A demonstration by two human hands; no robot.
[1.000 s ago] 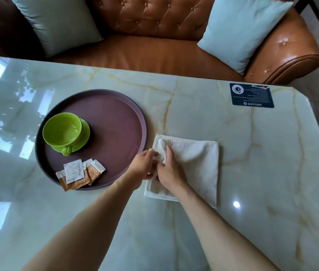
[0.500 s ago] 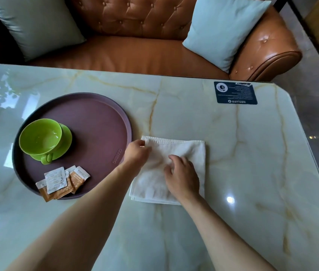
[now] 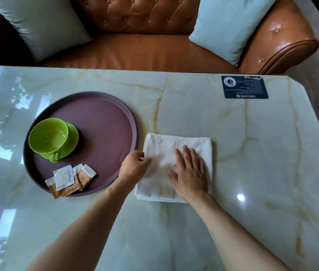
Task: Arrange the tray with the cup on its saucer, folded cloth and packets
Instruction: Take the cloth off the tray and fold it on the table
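Folded cloth flat on the bench, beside the tray.
Right hand spread flat on it; left hand pinching its left edge. Cup on saucer and packets in tray.

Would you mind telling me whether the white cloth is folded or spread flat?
Folded: the white cloth shows stacked layered edges at its near-left corner on the marble table.

table: glossy marble | tray: matt | cup: glazed, shiny | cloth: soft woven | sofa: leather
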